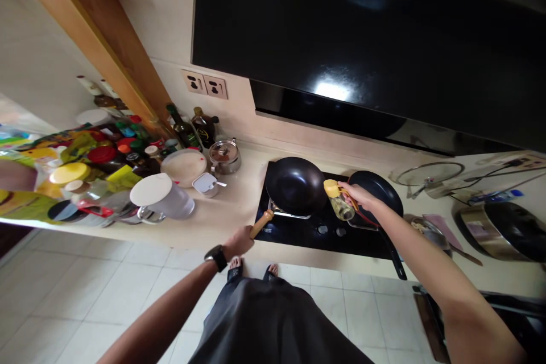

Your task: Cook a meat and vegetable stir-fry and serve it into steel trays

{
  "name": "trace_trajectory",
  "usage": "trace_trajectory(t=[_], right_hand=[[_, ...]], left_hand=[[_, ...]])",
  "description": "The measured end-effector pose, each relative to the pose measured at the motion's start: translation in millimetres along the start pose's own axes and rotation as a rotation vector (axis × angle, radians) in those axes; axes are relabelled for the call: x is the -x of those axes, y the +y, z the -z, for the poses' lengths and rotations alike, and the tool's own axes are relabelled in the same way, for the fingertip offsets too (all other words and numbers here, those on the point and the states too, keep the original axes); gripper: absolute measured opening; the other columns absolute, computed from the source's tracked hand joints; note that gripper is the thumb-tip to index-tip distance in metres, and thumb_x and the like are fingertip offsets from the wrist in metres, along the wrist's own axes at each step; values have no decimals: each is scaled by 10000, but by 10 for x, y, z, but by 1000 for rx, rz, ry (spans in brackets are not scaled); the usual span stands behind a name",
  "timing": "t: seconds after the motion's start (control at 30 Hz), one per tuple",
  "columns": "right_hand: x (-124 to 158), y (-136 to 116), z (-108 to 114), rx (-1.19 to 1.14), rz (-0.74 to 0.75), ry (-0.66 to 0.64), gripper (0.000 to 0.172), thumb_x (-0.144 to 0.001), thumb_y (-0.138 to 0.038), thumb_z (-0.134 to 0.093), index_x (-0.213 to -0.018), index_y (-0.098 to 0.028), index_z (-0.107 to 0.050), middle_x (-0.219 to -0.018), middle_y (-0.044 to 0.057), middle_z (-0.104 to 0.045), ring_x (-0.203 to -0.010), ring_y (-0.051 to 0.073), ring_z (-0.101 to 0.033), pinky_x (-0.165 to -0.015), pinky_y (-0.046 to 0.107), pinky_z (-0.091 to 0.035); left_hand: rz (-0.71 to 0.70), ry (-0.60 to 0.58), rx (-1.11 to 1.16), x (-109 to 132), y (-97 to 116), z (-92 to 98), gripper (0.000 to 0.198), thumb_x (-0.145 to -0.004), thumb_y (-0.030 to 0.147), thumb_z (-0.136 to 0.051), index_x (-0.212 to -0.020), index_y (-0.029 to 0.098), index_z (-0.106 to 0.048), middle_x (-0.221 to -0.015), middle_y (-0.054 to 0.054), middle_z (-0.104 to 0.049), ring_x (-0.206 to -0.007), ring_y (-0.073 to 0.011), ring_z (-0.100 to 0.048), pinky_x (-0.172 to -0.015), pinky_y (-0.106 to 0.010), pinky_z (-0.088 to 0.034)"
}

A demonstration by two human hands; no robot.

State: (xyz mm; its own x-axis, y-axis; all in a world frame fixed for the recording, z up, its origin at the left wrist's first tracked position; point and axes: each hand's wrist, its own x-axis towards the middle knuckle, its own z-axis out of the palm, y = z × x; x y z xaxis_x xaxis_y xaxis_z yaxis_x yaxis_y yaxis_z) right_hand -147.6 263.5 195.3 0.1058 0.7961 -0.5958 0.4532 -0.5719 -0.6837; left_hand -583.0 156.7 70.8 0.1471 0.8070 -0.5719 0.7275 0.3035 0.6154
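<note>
L hand (238, 242) closed round the wooden handle (261, 223) of a round black wok (295, 185), black wristwatch (216, 257) on that wrist. Wok sits on L burner of a black glass gas hob (324, 236), set into a cream table (230, 210). R hand (357, 195) gripping a clear glass oil bottle (341, 207) w/ yellow cap (330, 187), held up over the hob, just beside wok's R rim, not touching it.

Black frying pan (379, 193) on R side of hob, right under R hand, long black handle (394, 259) pointing toward the floor tiles. L of hob on table: round pale board (183, 168), steel lidded pot (224, 158), white jug (160, 196), dark bottles (183, 128), then a crowded pile of jars & packets (98, 162). R of hob: round glass lid (429, 173), big steel pot w/ black lid (499, 233). Black range hood (341, 28) above, on wall behind hob.
</note>
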Motion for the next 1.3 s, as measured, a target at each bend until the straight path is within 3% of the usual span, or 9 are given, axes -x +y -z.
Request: trace_trajectory(t=[0.1,0.2,0.33,0.57,0.73,0.9,1.17,1.3], right_hand=[[-104,44,-8,-22,-20,6,576,-939,-595,-622,-539,-213,-462,-462,-12,-451,-429,88,-395,-429,217,-348],[-204,99,-31,-12,-75,27,527,-929,-516,-668,-549,-215,-460,-435,-23,-439,-407,82,-377,-413,213,-321],[-287,160,-28,57,-141,39,500,-867,-438,-763,-535,-220,-459,-403,-23,-429,-372,82,-355,-386,223,-265],[-250,-38,146,58,-60,1,601,-971,-635,-548,-554,-214,-452,-455,-2,-463,-431,90,-407,-437,215,-324],[-319,-242,138,20,-11,8,550,-1005,-533,-548,-574,-200,-468,-513,-6,-484,-472,85,-418,-464,206,-341],[-410,-219,49,51,-85,59,480,-1004,-400,-586,-585,-204,-456,-479,-28,-440,-451,78,-384,-457,206,-321],[-92,-226,124,25,-174,17,607,-986,-703,-450,-623,-217,-445,-504,-26,-452,-491,105,-432,-523,235,-408],[70,-325,57,-120,-141,-25,602,-944,-750,-486,-657,-223,-443,-537,-46,-435,-532,117,-472,-585,254,-469]], left_hand=[[60,-17,-76,-111,7,305,346,-736,143,-625,-1066,165,-731,-669,-66,-686,-463,-191,-601,-530,-296,-462],[81,-19,-122,-176,11,381,392,-741,146,-630,-1120,160,-728,-670,-70,-693,-449,-191,-598,-532,-301,-478],[71,-29,-167,-186,15,377,360,-755,135,-621,-1099,161,-725,-624,-47,-660,-431,-181,-580,-516,-289,-469],[68,-35,-210,-168,58,435,367,-760,118,-622,-1112,143,-722,-701,-89,-687,-523,-226,-651,-557,-308,-486],[63,-18,-219,-138,91,455,355,-771,100,-610,-1101,142,-731,-757,-112,-715,-627,-254,-694,-603,-313,-488],[65,-59,-245,-129,115,462,374,-791,99,-578,-1129,152,-727,-761,-105,-722,-571,-238,-688,-566,-301,-486],[85,-92,-250,-64,129,382,350,-785,117,-570,-1102,172,-708,-900,-123,-743,-531,-216,-686,-507,-282,-495],[66,-106,-185,-7,124,236,364,-775,111,-571,-1114,152,-696,-907,-151,-742,-611,-264,-724,-547,-305,-511]])
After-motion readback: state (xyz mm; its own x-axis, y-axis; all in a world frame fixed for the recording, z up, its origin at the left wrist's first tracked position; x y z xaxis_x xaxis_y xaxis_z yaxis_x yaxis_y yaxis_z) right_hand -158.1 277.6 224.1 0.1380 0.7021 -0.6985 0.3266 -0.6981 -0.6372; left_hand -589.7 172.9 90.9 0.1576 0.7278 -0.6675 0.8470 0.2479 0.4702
